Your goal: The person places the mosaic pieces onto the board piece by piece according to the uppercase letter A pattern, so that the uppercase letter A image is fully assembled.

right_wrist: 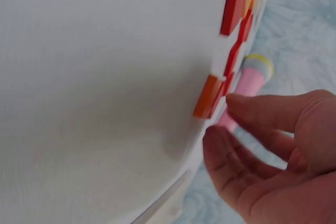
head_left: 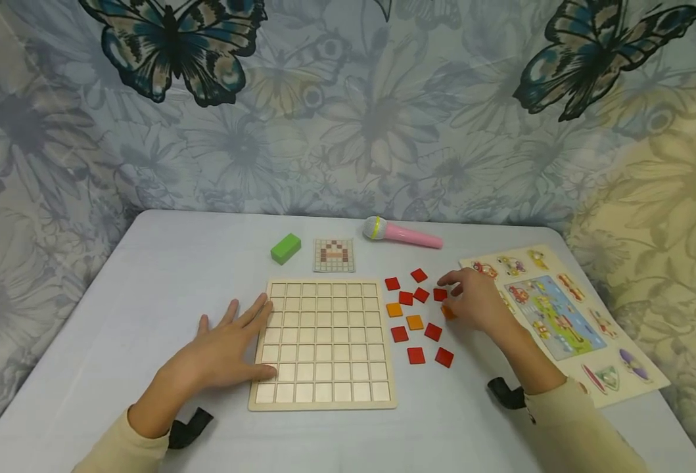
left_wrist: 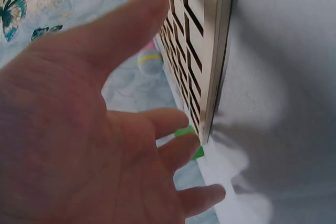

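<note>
1. Left hand: fingers spread over the board's left edge; light, even pressure there should steady it.
2. Board: flat on the counter, best kept from sliding.
3. Tiles: red and orange, scattered just right of the board.
4. Right hand: thumb and fingertips apart, beside an orange tile and a red one; contact is unclear. Pinching one by opposite edges should avoid nudging its neighbour.

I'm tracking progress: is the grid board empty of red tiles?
Empty, as far as visible: the grid board shows only pale cells; the red tiles lie beside it.
</note>
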`<state>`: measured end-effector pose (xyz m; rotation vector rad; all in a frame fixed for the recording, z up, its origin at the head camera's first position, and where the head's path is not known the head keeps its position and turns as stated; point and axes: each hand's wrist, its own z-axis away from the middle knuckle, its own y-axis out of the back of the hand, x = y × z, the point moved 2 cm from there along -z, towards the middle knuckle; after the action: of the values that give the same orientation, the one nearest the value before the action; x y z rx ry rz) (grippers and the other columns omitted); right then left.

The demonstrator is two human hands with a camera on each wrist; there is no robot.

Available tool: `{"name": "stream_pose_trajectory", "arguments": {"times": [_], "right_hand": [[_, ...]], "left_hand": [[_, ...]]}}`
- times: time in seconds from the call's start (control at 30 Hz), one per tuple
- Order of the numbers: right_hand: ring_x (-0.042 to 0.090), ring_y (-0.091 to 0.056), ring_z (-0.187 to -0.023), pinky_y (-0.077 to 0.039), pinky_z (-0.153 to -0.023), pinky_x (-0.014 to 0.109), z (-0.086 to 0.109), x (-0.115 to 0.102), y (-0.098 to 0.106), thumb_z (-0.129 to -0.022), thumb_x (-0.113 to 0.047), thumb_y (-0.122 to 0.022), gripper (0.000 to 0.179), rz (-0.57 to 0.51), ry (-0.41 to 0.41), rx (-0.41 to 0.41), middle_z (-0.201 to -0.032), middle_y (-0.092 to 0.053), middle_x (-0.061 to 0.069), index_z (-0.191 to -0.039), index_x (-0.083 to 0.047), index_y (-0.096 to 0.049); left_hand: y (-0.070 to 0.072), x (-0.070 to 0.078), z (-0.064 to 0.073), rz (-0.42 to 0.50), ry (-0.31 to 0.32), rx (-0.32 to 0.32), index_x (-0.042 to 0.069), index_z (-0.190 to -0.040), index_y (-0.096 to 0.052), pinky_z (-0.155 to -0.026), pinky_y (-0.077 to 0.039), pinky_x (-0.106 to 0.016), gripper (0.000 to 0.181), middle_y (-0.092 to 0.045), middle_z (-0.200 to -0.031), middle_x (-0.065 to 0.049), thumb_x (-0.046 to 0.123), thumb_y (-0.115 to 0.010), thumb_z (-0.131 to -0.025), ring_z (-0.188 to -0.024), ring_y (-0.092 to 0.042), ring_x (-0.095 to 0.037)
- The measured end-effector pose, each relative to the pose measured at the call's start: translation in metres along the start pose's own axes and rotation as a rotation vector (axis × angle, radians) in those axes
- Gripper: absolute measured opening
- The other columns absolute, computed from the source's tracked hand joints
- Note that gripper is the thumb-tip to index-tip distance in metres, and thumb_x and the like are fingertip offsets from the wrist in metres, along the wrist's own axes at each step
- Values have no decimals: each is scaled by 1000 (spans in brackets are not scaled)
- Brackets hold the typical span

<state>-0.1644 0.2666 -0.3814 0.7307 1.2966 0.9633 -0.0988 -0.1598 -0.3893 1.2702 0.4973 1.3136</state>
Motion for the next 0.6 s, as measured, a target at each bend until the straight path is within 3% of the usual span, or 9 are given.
{"name": "stream_pose_trajectory", "arguments": {"times": [0.3, 0.6], "right_hand": [[29, -64, -93, -56, -71, 32, -15, 11, -4, -91, -4, -74, 22, -10, 94, -46, -102, -72, 13, -113, -4, -76], [29, -62, -95, -57, -71, 31, -20, 13, -1, -91, -5, -75, 23, -11, 69, -73, -106, -71, 14, -115, -5, -77]], "left_hand": [[0, -9, 2, 19, -36, -69, 13, -168, -18, -97, -13, -95, 126, -9, -177, -5, 65, -84, -75, -149, -11, -67], [0, -11, -1, 30, -33, -100, 13, -168, -16, -94, -12, -96, 136, -4, -177, -4, 59, -93, -66, -152, -5, -65]]}}
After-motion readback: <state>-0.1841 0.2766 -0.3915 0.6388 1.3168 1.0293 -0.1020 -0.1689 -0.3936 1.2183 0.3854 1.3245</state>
